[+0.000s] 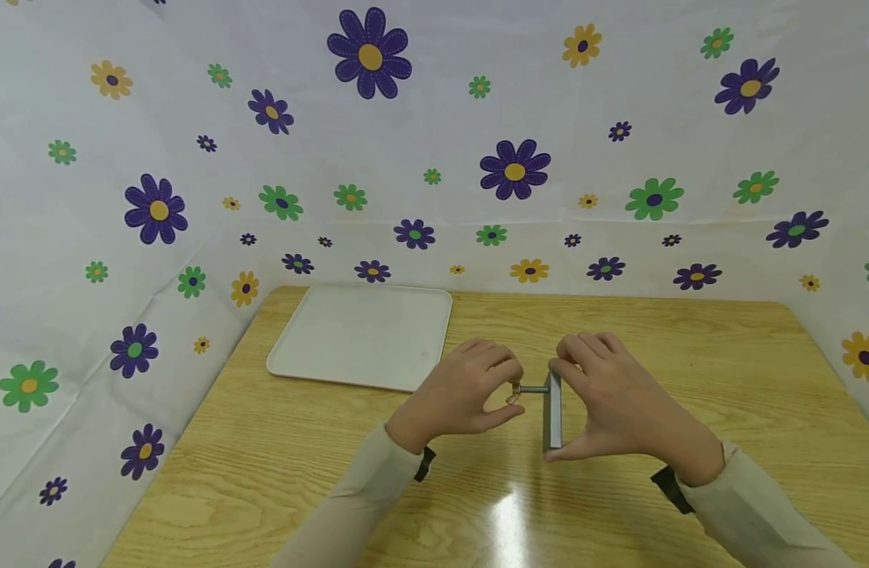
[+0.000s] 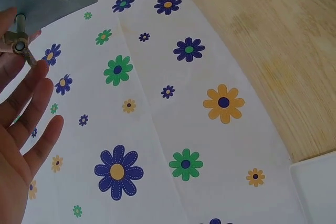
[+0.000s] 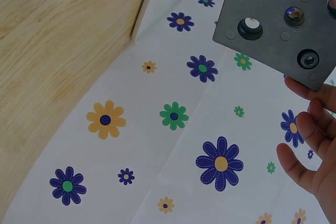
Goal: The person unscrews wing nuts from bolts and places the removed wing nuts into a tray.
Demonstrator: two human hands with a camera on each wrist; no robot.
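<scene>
your left hand [image 1: 470,390] is up at the brassy wing nut [image 1: 515,393], fingers [image 1: 503,371] curled in a pinch, thumb below and index above it in the head view. nut sits right between those tips, on the bolt [image 1: 533,389] that sticks out sideways from the grey metal plate [image 1: 553,414]. left wrist view: nut is next to your thumb, one wing close against a fingertip, the other fingers loosely bent and spread. your right hand [image 1: 612,394] grips the plate by two opposite edges, fingers [image 1: 572,347] at the far edge, thumb at the near one, palm facing the plate with a gap between. plate stands on edge, broad face toward your left hand, and looks raised off the worktop [image 1: 264,473]; bolt bridges the space between your two hands. right wrist view: plate has several round holes, a hex-socket piece seated in the one near the corner by your fingertips. white tray [image 1: 363,335] lies flat at the far left of the worktop, beyond your left hand, well apart from the plate. flower-print sheet [image 1: 434,118] hangs behind and along both sides.
</scene>
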